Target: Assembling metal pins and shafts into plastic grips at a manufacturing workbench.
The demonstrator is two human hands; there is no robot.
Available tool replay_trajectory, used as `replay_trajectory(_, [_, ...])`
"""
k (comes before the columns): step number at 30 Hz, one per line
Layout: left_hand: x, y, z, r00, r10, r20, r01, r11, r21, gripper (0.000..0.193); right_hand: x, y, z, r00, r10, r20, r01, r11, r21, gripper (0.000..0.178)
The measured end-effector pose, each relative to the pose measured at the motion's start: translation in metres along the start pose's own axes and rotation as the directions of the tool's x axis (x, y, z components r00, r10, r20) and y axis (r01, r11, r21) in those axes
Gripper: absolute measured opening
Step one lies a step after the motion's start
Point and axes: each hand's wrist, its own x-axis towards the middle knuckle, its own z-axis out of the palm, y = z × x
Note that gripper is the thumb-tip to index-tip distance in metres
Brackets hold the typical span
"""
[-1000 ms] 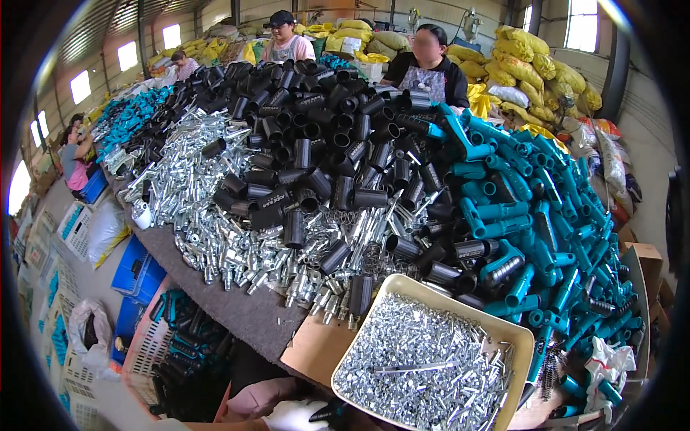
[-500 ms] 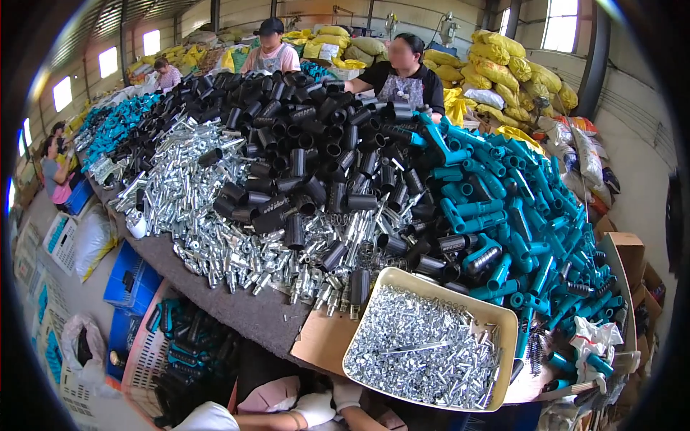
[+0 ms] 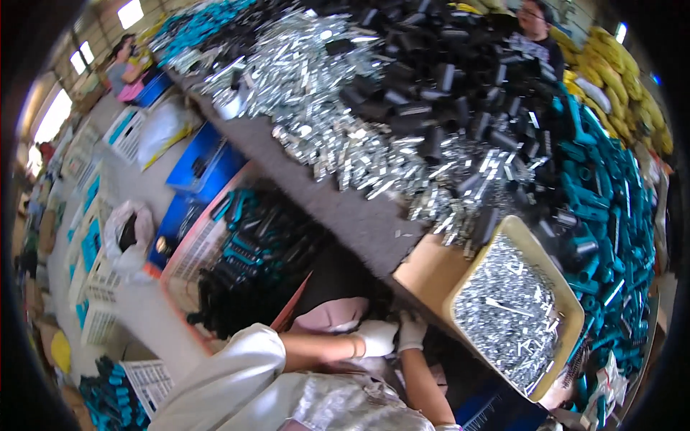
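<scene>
Holding my gloved left hand (image 3: 376, 338) and right hand (image 3: 411, 332) together beside the table (image 3: 359, 230), I cannot tell whether either grips anything; the cream tray (image 3: 562, 286) of metal pieces (image 3: 503, 316) sits near, right of my right hand, the pink crate (image 3: 192, 271) to my left

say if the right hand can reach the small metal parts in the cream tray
Likely yes: the right hand is near the cream tray, whose open top leaves the small metal parts uncovered, though it may have to clear the table edge.
</scene>
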Motion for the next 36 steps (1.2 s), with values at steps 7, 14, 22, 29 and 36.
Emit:
replay_trajectory(7, [-0.146,-0.007,-0.185,0.891,0.19,-0.412,-0.253,0.962,-0.103,0.048,-0.051,0.0,-0.082,0.963,0.124,0.24,-0.27,0.417,0.868,0.041])
replay_trajectory(14, [-0.251,-0.064,-0.267,0.503,-0.155,-0.85,-0.046,0.977,-0.206,0.047,-0.06,0.032,-0.087,0.926,0.206,0.317,-0.369,0.307,0.877,0.038])
replay_trajectory(22, [-0.197,-0.207,-0.306,0.245,-0.113,-0.963,0.154,0.985,-0.076,0.047,-0.075,0.025,-0.059,0.94,0.192,0.281,-0.337,0.399,0.853,0.029])
replay_trajectory(29, [-0.181,-0.288,-0.298,0.205,-0.433,-0.877,0.723,0.671,-0.162,0.057,-0.082,0.003,-0.065,0.942,0.208,0.265,-0.329,0.395,0.858,0.025])
replay_trajectory(36, [-0.152,-0.251,-0.27,0.319,-0.44,-0.839,0.665,0.735,-0.133,0.047,-0.084,-0.002,-0.073,0.939,0.185,0.292,-0.345,0.486,0.803,0.027])
